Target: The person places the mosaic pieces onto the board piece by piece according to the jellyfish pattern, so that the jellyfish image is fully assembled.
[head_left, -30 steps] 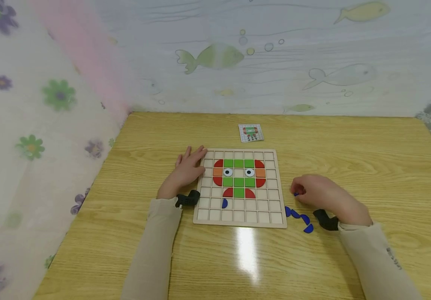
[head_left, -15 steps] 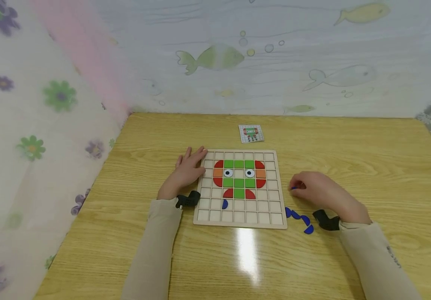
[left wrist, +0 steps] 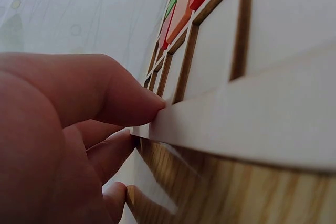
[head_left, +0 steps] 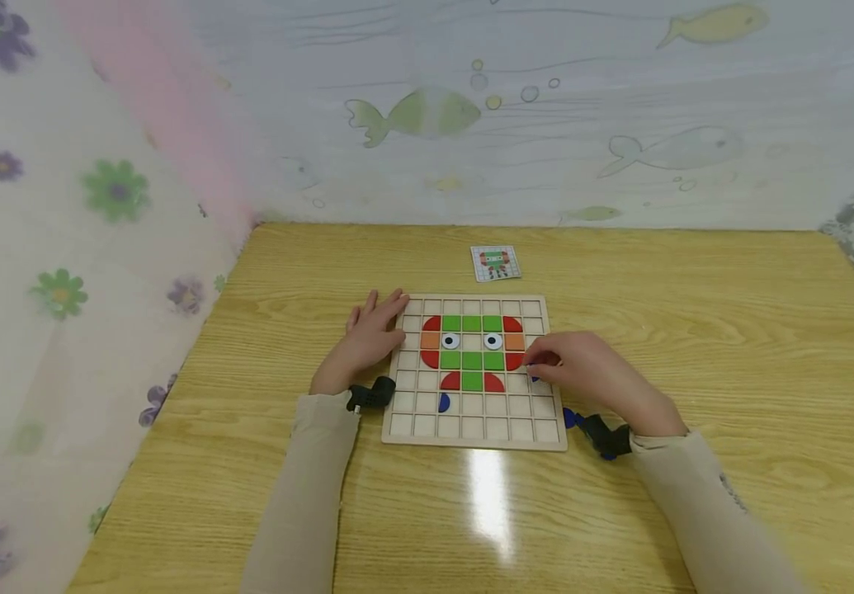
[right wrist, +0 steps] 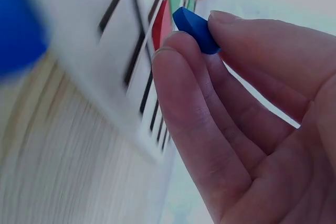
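A wooden grid board (head_left: 474,446) lies on the table, with green squares (head_left: 473,381), red quarter-round pieces (head_left: 450,380), orange squares and two eye discs (head_left: 450,341) in its cells. One blue half-round piece (head_left: 444,403) sits in a lower cell. My left hand (head_left: 367,342) rests at the board's upper left edge, fingers spread; in the left wrist view its thumb (left wrist: 142,106) touches the rim. Over the board's right side, my right hand (head_left: 593,375) pinches another blue half-round piece (right wrist: 195,29) between thumb and fingertips, apart from the cells.
Behind the board lies a small picture card (head_left: 496,264) printed with a similar figure. More blue half-round pieces (head_left: 570,418) lie right of the board, partly hidden by the right wrist camera (head_left: 606,435). A fish-patterned wall covering (head_left: 434,111) borders the table's back.
My right hand has moved left from beside the board to over its right columns, carrying the pinched blue half-round piece. The left hand stays at the board's edge.
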Demonstrator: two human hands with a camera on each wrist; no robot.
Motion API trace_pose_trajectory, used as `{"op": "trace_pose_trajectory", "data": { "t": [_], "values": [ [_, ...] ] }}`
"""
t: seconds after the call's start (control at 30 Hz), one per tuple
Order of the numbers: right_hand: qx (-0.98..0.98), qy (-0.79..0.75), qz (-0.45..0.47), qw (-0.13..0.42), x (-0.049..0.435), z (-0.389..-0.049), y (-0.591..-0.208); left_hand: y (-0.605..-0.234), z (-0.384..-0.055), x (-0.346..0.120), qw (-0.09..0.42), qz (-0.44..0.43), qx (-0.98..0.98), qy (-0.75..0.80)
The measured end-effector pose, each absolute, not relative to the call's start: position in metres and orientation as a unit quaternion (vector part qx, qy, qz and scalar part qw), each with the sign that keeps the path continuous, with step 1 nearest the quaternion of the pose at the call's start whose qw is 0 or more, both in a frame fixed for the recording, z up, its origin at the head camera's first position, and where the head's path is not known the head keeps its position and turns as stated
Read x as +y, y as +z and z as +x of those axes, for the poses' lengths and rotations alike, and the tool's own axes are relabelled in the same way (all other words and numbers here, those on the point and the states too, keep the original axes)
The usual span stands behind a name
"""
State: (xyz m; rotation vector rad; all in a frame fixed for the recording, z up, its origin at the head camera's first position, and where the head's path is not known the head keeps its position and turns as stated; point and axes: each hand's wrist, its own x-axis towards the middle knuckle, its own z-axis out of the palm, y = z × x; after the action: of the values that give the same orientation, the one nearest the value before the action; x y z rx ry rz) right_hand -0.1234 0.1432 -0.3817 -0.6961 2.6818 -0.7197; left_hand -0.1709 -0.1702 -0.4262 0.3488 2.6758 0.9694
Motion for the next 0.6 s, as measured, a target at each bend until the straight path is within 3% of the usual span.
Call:
{"op": "trace_pose_trajectory", "data": {
  "t": [0.6],
  "values": [
    [0.895, -0.288, -0.300, 0.164, 0.080, -0.112, -0.384, -0.426, -0.170, -0.170, 0.136, 0.119, 0.924, 0.338]
  ]
}}
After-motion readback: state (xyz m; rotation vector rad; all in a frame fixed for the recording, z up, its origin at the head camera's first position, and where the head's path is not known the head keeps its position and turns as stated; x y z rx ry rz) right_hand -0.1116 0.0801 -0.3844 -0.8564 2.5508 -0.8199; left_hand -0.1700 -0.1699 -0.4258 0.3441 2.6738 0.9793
